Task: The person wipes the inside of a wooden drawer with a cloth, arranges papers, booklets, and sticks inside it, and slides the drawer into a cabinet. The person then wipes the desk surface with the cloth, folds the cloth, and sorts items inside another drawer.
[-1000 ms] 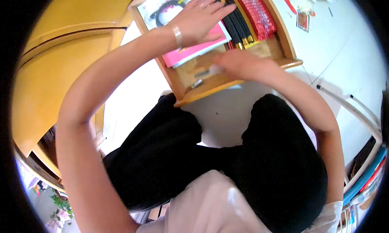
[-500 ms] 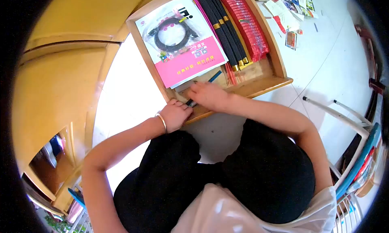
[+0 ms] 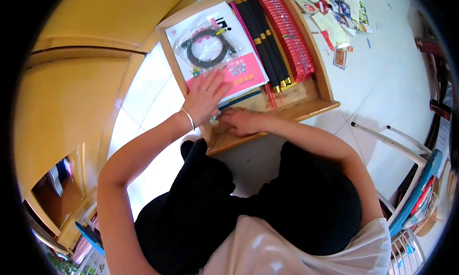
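Observation:
My left hand (image 3: 204,97) lies open, its fingers spread flat over the pink lower part of a white and pink book (image 3: 248,73) in the wooden drawer (image 3: 277,113). A coiled black cable (image 3: 206,48) in a clear bag rests on that book. Just right of my left wrist, my right hand (image 3: 241,121) is down in the drawer's front corner with bent fingers; their tips and anything in them are hidden. A dark blue strip (image 3: 241,98) lies along the book's near edge, above my right hand.
Black rods with gold bands (image 3: 263,41) and a red wrapped bundle (image 3: 287,36) fill the drawer's right side. Thin red sticks (image 3: 271,99) lie near its front. Scattered papers (image 3: 334,26) cover the floor at upper right. A chair (image 3: 416,194) stands at right, a yellow cabinet (image 3: 81,98) at left.
My left hand has moved up from the drawer's front edge onto the book. My right hand has come down toward the front corner. The dark blue strip now lies along the book's edge.

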### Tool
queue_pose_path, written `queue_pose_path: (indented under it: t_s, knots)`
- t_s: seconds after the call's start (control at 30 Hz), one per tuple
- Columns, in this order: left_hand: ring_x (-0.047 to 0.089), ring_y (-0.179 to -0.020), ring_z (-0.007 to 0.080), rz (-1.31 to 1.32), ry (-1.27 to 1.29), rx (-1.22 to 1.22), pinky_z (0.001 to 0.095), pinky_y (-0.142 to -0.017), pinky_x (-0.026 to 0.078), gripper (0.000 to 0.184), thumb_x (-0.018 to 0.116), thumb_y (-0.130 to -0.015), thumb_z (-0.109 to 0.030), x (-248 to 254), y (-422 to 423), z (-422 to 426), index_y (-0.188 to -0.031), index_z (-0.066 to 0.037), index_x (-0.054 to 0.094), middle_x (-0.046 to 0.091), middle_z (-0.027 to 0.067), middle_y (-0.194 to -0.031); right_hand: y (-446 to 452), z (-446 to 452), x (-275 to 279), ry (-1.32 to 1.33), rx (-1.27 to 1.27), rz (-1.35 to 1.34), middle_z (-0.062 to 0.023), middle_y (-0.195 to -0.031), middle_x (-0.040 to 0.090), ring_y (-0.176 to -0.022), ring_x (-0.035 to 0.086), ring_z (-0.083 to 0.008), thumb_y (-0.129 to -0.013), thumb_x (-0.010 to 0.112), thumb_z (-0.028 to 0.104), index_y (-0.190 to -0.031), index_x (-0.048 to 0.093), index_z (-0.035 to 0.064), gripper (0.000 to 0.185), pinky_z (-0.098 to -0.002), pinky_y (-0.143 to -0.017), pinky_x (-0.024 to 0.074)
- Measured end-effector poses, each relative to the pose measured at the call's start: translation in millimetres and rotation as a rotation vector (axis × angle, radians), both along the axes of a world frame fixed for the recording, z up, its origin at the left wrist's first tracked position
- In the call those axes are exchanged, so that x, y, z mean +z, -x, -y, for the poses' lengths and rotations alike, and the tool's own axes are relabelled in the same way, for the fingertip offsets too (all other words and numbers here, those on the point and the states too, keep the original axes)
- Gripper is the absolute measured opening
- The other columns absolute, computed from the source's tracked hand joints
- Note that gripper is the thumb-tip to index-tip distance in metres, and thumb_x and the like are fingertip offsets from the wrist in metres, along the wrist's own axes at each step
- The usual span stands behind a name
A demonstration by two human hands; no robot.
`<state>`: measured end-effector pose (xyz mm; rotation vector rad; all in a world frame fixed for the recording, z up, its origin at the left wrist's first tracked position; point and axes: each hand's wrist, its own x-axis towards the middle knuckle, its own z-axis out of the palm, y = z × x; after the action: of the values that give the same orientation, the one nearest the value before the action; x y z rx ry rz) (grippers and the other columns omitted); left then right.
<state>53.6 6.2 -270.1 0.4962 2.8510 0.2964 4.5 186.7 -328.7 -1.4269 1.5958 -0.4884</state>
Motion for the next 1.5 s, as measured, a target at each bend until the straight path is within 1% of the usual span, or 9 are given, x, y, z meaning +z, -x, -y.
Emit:
queue_pose_path:
  t_s: [0.2, 0.33, 0.43, 0.6, 0.8, 0.93, 1.1, 1.27, 1.5]
  knots:
    - [-0.002, -0.136, 0.0438, 0.257, 0.226, 0.122, 0.0649, -0.1, 0.015, 0.099, 0.073, -0.067, -0.033, -11.5, 20.2, -5.2, -0.145, -0.018, 0.014, -0.001, 0.0205, -0.149, 31.1, -5.9, 12.6, 0.065, -0.036, 0.06, -0.0155, -0.122, 0.049, -0.109, 0.05, -0.0324, -0.081, 0.056, 0.018, -0.118, 0.051, 0.0058, 0.039, -0.041, -0.094, 0.0394]
    - [-0.007, -0.136, 0.044, 0.284, 0.209, 0.128, 0.0656, -0.101, 0.012, 0.092, 0.068, -0.073, -0.03, -7.7, 21.9, -5.9, -0.145, -0.019, 0.011, -0.005, 0.0199, -0.149, 77.5, -22.8, 40.0, 0.236, -0.813, -0.086, -0.0151, -0.107, 0.055, -0.104, 0.051, -0.0332, -0.076, 0.061, 0.013, -0.118, 0.05, 0.0067, 0.044, -0.0393, -0.085, 0.0455]
    - [-0.006, -0.136, 0.0437, 0.301, 0.214, 0.139, 0.0664, -0.1, 0.012, 0.087, 0.065, -0.076, -0.03, -9.5, 20.8, -8.0, -0.145, -0.02, 0.013, -0.003, 0.0193, -0.149, 86.0, -27.2, 13.2, 0.28, -0.762, -0.545, -0.0137, -0.11, 0.051, -0.104, 0.049, -0.0331, -0.075, 0.061, 0.011, -0.119, 0.048, 0.0072, 0.045, -0.0403, -0.082, 0.0462]
    - [-0.002, -0.136, 0.0436, 0.224, 0.156, 0.181, 0.0604, -0.104, 0.012, 0.09, 0.067, -0.074, -0.036, -6.4, 15.5, -3.1, -0.144, -0.016, 0.016, 0.0, 0.0213, -0.149, 91.9, -35.4, 25.5, 0.209, -0.54, -0.583, -0.0127, -0.109, 0.05, -0.1, 0.049, -0.0309, -0.075, 0.06, 0.007, -0.123, 0.045, 0.0088, 0.05, -0.0403, -0.083, 0.0453]
    - [0.02, -0.132, 0.0387, -0.375, -0.29, 0.825, 0.0527, -0.106, 0.014, 0.091, 0.069, -0.072, -0.04, -56.5, -9.3, 57.7, -0.14, -0.004, 0.021, 0.021, 0.0278, -0.141, 89.7, -89.2, 98.7, 0.446, -0.87, -0.364, -0.0127, -0.104, 0.055, -0.097, 0.055, -0.0275, -0.075, 0.064, 0.007, -0.115, 0.049, 0.0062, 0.043, -0.0367, -0.079, 0.0475]
    - [0.05, -0.108, 0.024, 0.3, -0.988, 1.543, 0.0375, -0.084, 0.041, 0.068, 0.057, -0.081, -0.047, -65.1, -2.4, 95.8, -0.132, -0.008, 0.036, 0.049, 0.0105, -0.123, 63.2, -173.7, 88.4, 0.207, -1.503, -0.089, -0.0091, -0.085, 0.055, -0.064, 0.056, -0.0134, -0.082, 0.06, 0.011, -0.094, 0.046, 0.0036, 0.02, -0.0266, -0.055, 0.0471]
    - [0.057, -0.079, 0.0162, 0.491, -1.199, 1.492, 0.0351, -0.068, 0.049, 0.046, 0.054, -0.08, -0.049, -94.6, 0.5, 102.3, -0.109, -0.014, 0.051, 0.058, 0.0022, -0.095, 23.5, -201.4, 75.6, -0.173, -1.924, 0.614, -0.0087, -0.096, 0.051, -0.074, 0.056, -0.0163, -0.082, 0.064, 0.029, -0.115, 0.036, 0.0062, 0.049, -0.0319, -0.06, 0.0503]
    - [0.055, -0.075, 0.0169, 0.57, -0.955, 1.396, 0.0393, -0.064, 0.051, 0.022, 0.054, -0.076, -0.03, -98.2, 5.7, 111.7, -0.093, -0.016, 0.048, 0.05, 0.0013, -0.083, 15.3, -164.8, 58.6, -0.262, -1.801, 1.047, -0.0137, -0.116, 0.046, -0.092, 0.057, -0.0216, -0.082, 0.063, 0.04, -0.131, 0.03, 0.0069, 0.068, -0.0352, -0.068, 0.0523]
    - [0.056, -0.073, 0.0168, 0.592, -0.977, 1.384, 0.0407, -0.066, 0.052, 0.025, 0.056, -0.074, -0.025, -81.9, 5.5, 106.4, -0.094, -0.013, 0.046, 0.05, 0.0022, -0.083, 92.1, -160.9, 112.9, -0.613, -0.885, 0.848, -0.0052, -0.077, 0.063, -0.069, 0.062, -0.0137, -0.088, 0.052, 0.043, -0.097, 0.059, 0.0067, 0.038, -0.0253, -0.059, 0.0506]
